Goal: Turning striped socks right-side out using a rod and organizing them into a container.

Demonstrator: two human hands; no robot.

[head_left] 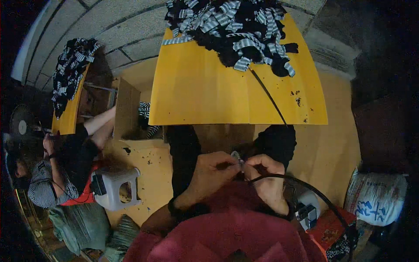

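Observation:
My left hand (216,169) and my right hand (267,177) meet over my lap, close to my red top. Thumbs and fingers of both are pinched around a small greyish piece (236,156), which looks like fabric; most of it is hidden by the fingertips. A thick black cable (305,183) passes over the right hand and curves away to the lower right. Beyond my knees, a heap of black and grey-striped fabric pieces (231,26) covers the far part of a yellow tabletop (196,87).
A thin dark cord (268,96) crosses the tabletop's near right. Left of it stands a cardboard box (127,109) holding striped fabric. Further left, another person (56,174) sits by a second fabric heap (72,72) and a grey-white stool (120,185). A white sack (377,198) lies right.

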